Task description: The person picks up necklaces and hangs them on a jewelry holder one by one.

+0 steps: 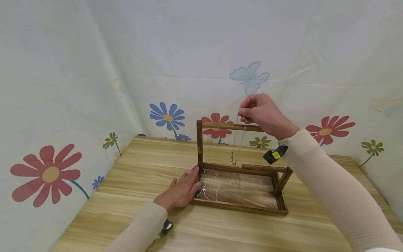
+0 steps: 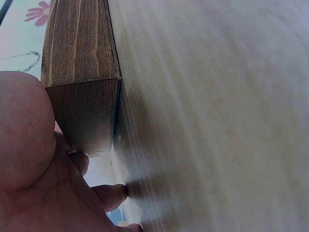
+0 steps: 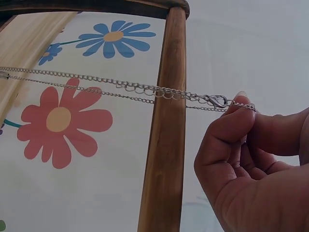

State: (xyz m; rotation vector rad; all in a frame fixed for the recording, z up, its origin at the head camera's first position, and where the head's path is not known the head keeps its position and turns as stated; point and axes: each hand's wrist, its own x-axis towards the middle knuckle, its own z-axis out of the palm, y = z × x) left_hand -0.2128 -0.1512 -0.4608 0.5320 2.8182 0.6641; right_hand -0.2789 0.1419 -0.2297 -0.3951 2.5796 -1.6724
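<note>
A pale, slightly creased backdrop stands behind the surface, which has a light wood grain. On the backdrop are printed a light-blue butterfly, a blue flower, a large red flower at left and a green flower at far right.

Right hand raised, pinching; left hand lower, fingers extended.

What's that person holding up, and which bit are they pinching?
The right hand pinches a silver chain necklace by the end beside its clasp. The left hand only touches the wooden stand.
</note>
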